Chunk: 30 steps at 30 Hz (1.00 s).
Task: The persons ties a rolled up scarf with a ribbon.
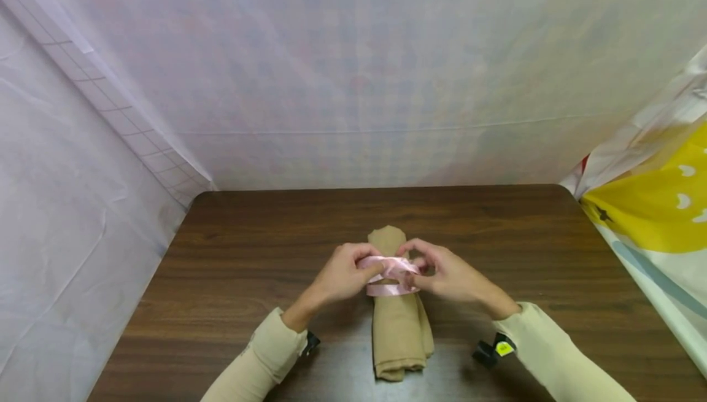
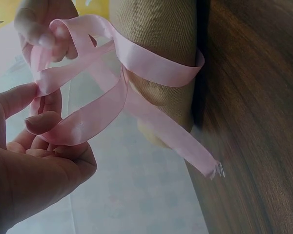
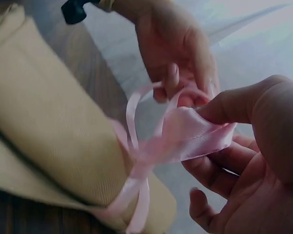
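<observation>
A rolled tan cloth [image 1: 399,334] lies lengthwise on the table, with a pink satin ribbon [image 1: 393,289] wrapped around its middle. Above the roll, my left hand [image 1: 342,272] pinches a loop of the ribbon [image 2: 90,119] between thumb and curled fingers. From the other side, my right hand [image 1: 450,273] pinches another ribbon loop [image 3: 198,141] with thumb and fingers. The ribbon strands cross between the two hands, close over the cloth. One frayed ribbon end [image 2: 205,163] hangs free beside the roll in the left wrist view.
The dark wooden table [image 1: 232,304] spreads around the roll. A pale sheet [image 1: 353,83] hangs behind its far edge, and another white sheet [image 1: 72,236] is at the left. Yellow patterned fabric [image 1: 657,205] hangs at the right. Black straps with small devices [image 1: 494,350] are on both wrists.
</observation>
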Motion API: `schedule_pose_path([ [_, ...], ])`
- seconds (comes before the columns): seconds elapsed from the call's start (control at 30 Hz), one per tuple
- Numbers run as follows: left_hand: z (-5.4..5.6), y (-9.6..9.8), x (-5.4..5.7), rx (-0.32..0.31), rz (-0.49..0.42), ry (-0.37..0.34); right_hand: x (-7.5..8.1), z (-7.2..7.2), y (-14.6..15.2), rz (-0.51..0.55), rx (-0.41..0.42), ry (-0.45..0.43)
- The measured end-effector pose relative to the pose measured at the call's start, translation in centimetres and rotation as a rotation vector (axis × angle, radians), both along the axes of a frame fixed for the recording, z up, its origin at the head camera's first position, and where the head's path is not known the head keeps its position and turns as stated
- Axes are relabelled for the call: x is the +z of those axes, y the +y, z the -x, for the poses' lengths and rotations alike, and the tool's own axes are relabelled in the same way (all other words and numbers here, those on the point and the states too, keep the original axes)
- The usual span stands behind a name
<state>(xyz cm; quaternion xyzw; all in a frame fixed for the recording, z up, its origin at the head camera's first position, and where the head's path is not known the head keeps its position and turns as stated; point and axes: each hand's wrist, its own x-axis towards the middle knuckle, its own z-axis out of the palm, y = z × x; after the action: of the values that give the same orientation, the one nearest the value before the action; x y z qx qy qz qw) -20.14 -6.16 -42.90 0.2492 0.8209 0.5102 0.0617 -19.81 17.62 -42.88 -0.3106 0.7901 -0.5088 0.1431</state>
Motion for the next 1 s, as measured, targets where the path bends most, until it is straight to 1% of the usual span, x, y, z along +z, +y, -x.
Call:
schedule_pose_path([
  [0.1, 0.0, 0.1, 0.0, 0.001, -0.002, -0.008, 0.0, 0.0, 0.6, -0.069, -0.008, 0.120],
  [0.2, -0.1, 0.2, 0.0, 0.012, -0.001, -0.004, -0.1, 0.1, 1.0, -0.107, -0.028, 0.244],
  [0.3, -0.1, 0.3, 0.1, 0.017, -0.003, 0.003, -0.3, 0.1, 1.4, -0.150, -0.084, 0.367],
  [0.4, -0.1, 0.4, 0.1, 0.020, 0.003, 0.006, -0.4, 0.1, 1.8, -0.200, -0.155, 0.511],
  [0.47, -0.2, 0.4, 0.1, 0.023, 0.010, 0.009, -0.6, 0.2, 2.2, -0.223, -0.188, 0.597],
  [0.53, -0.2, 0.4, 0.2, 0.030, 0.018, 0.016, -0.5, 0.2, 2.8, -0.226, -0.211, 0.647],
  [0.57, -0.2, 0.3, 0.2, 0.035, 0.021, 0.020, -0.4, 0.2, 3.2, -0.221, -0.213, 0.644],
  [0.63, -0.2, 0.2, 0.3, 0.044, 0.027, 0.030, -0.2, 0.2, 4.1, -0.214, -0.217, 0.605],
  [0.67, -0.2, 0.1, 0.4, 0.048, 0.032, 0.037, 0.0, 0.2, 4.5, -0.204, -0.216, 0.566],
  [0.73, -0.1, -0.2, 0.4, 0.051, 0.031, 0.033, 0.2, 0.1, 5.5, -0.163, -0.193, 0.450],
  [0.8, -0.1, -0.5, 0.4, 0.052, 0.041, 0.027, 0.4, 0.2, 6.4, -0.068, -0.141, 0.319],
  [0.83, -0.1, -0.7, 0.4, 0.052, 0.048, 0.020, 0.4, 0.2, 6.9, 0.009, -0.105, 0.233],
  [0.87, -0.1, -1.0, 0.3, 0.050, 0.055, 0.015, 0.4, 0.3, 7.3, 0.109, -0.057, 0.140],
  [0.93, -0.1, -1.6, 0.3, 0.052, 0.079, 0.012, 0.2, 0.7, 8.1, 0.333, 0.053, -0.051],
  [1.0, -0.1, -2.3, 0.3, 0.055, 0.110, 0.021, 0.0, 1.0, 8.8, 0.534, 0.151, -0.199],
])
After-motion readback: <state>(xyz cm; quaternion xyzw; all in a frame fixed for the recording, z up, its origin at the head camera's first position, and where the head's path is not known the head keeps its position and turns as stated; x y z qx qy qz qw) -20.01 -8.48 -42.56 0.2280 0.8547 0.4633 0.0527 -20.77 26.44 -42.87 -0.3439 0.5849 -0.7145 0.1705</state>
